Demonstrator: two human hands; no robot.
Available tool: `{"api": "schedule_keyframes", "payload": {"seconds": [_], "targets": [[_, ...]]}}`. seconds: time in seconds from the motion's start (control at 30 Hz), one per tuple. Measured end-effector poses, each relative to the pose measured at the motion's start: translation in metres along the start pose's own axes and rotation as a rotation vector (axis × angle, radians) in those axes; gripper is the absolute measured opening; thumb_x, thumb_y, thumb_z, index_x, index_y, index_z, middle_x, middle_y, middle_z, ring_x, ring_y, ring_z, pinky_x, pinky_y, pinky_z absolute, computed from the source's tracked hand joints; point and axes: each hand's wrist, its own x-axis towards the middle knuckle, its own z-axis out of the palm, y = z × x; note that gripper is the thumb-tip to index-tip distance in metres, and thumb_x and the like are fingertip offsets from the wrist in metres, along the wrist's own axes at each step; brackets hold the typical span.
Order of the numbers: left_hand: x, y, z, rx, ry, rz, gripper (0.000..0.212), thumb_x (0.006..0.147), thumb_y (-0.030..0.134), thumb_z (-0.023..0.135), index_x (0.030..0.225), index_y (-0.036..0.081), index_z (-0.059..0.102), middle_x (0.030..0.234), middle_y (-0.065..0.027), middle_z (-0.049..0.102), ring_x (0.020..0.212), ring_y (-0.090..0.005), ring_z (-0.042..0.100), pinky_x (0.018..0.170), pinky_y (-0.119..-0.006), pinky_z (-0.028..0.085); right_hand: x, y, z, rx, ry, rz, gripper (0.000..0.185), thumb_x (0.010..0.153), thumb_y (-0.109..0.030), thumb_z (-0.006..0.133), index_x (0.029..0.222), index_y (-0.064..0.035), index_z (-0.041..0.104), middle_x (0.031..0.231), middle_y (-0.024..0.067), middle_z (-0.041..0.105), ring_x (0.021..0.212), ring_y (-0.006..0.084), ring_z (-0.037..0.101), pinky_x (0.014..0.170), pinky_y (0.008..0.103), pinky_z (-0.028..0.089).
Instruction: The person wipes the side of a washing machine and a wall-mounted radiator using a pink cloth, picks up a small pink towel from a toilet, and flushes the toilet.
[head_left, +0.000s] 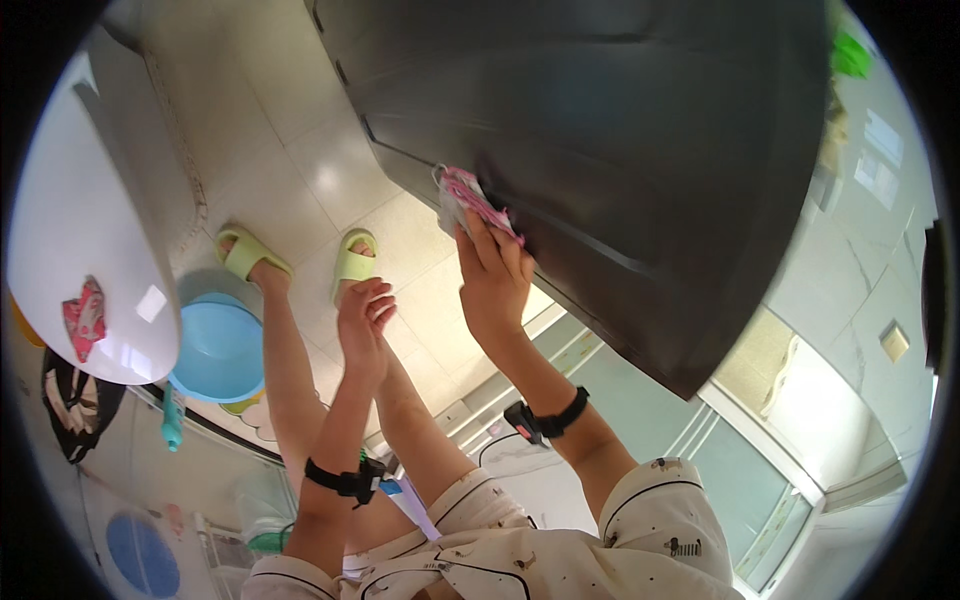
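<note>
My right hand (495, 274) presses a pink and white cloth (480, 204) against the lower edge of a large dark, glossy cabinet or appliance (600, 150). Its fingers lie over the cloth, which is bunched up. My left hand (366, 322) hangs in the air above the floor, fingers loosely curled and apart, with nothing seen in it. Both forearms wear black straps with small devices. A second pink patterned cloth (85, 319) lies on a white glossy surface at the left.
A light blue basin (219, 349) stands on the tiled floor beside my feet in green slippers (354, 256). A teal bottle (172, 420) and a black bag (79, 405) are at the lower left. A glass-paneled door (720, 457) is at the lower right.
</note>
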Motion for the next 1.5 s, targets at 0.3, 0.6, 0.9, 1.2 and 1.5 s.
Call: {"api": "schedule_keyframes", "payload": {"seconds": [0.3,0.6,0.9,1.2,1.5], "targets": [[-0.118,0.038,0.06,0.179,-0.175,0.122,0.021,0.101,0.023,0.051,0.11,0.007,0.061,0.105,-0.0059,0.065,0.091,-0.0146,0.06,0.086,-0.03,0.047,-0.041,0.012,-0.117,0.163,0.172,0.241,0.051,0.071,0.005,0.063,0.116,-0.014,0.073,0.134,-0.0059,0.061,0.115,0.018,0.052,0.091,0.0359,0.036],[-0.193,0.078,0.094,0.329,-0.216,0.298,0.021,0.1,0.023,0.054,0.109,0.007,0.062,0.103,-0.0068,0.064,0.09,-0.015,0.059,0.087,-0.031,0.047,-0.081,0.025,-0.198,0.194,0.353,0.341,0.035,0.077,-0.004,0.067,0.109,-0.0146,0.075,0.122,-0.0048,0.068,0.106,0.0139,0.057,0.086,0.0322,0.035],[-0.278,0.071,0.167,0.524,-0.278,0.327,0.019,0.098,0.019,0.053,0.11,0.007,0.062,0.103,-0.0061,0.066,0.088,-0.015,0.061,0.082,-0.029,0.049,-0.14,0.098,-0.27,0.615,0.561,0.7,0.05,0.082,0.018,0.048,0.117,-0.0091,0.071,0.127,0.0106,0.065,0.105,0.0229,0.056,0.09,0.0337,0.043],[-0.379,0.056,0.251,1.067,-0.685,0.321,0.039,0.101,0.023,0.052,0.133,0.002,0.055,0.12,-0.0102,0.062,0.106,-0.0171,0.059,0.095,-0.034,0.048,-0.173,0.121,-0.363,2.52,0.598,0.835,0.042,0.096,0.002,0.045,0.138,0.0039,0.047,0.128,0.0159,0.062,0.116,0.0254,0.063,0.098,0.0386,0.055],[-0.452,0.07,0.26,1.012,-0.896,0.278,0.036,0.095,0.012,0.063,0.126,-0.003,0.051,0.115,-0.0086,0.065,0.103,-0.0131,0.062,0.091,-0.029,0.049,-0.184,0.061,-0.43,2.879,0.506,0.599,0.04,0.099,-0.009,0.048,0.137,0.0028,0.048,0.13,0.0153,0.061,0.121,0.0261,0.06,0.101,0.0397,0.051]]}}
